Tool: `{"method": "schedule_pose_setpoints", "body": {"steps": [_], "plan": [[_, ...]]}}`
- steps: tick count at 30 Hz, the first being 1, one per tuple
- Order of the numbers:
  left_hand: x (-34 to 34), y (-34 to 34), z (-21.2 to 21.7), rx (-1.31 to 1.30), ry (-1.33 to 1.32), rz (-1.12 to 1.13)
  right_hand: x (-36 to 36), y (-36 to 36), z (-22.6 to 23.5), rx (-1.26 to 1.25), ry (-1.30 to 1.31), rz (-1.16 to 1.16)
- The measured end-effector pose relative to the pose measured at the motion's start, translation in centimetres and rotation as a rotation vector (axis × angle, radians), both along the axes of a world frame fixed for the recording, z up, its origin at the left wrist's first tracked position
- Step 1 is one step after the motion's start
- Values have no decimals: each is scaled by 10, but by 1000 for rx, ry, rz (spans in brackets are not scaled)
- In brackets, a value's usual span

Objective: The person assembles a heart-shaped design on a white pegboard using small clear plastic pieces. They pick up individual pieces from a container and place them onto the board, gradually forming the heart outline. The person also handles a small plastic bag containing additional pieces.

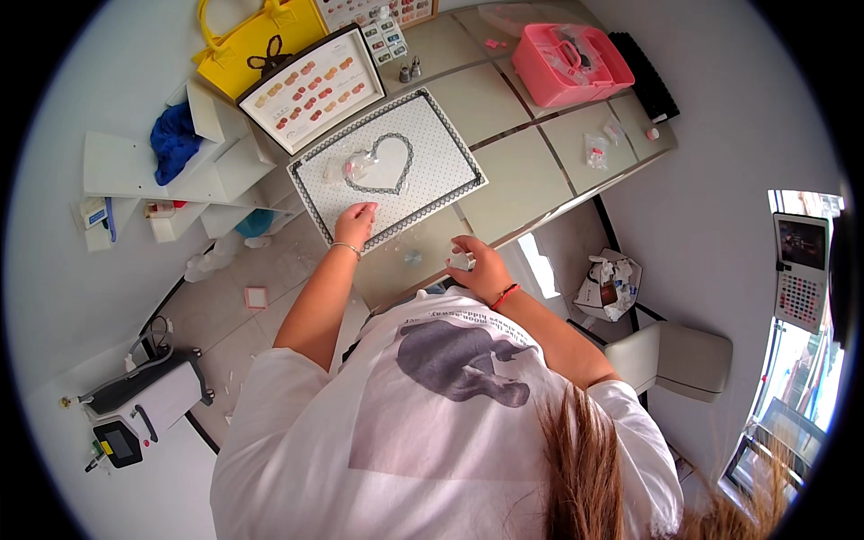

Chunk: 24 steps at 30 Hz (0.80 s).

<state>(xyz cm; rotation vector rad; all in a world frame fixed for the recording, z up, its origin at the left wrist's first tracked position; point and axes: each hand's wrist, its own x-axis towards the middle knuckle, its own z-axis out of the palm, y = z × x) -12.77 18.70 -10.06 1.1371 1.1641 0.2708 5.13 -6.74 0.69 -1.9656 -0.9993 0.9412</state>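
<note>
A white dotted mat (432, 135) with a black lace border and a heart outline lies on the table. On it sits a crumpled clear plastic bag (358, 166) with a bit of pink in it. My left hand (356, 225) is over the mat's near edge, just below the bag. Its fingers are pressed together, and whatever may be between them is too small to make out. At the table's front edge, my right hand (484, 273) curls around a small clear-and-white object (462, 261). Its exact kind is not plain.
A framed colour-sample board (315, 88) and a yellow handbag (261, 49) stand behind the mat. A pink carry case (571, 85) is at the far right, with small packets (596, 151) nearer. A waste bin (609, 286) and grey chair (688, 360) stand right of me.
</note>
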Motion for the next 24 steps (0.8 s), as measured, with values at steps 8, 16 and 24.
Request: {"method": "schedule_pose_setpoints", "body": {"steps": [8,16,24], "plan": [[-6,5,5,252,257,-127,-1,0,0,-6,-2,-3],[31,-72,80,258,-208,-433,-2,5,5,17,-17,18],[46,-86,115,641,-133,-778,-5,10,15,36,-29,65]]}}
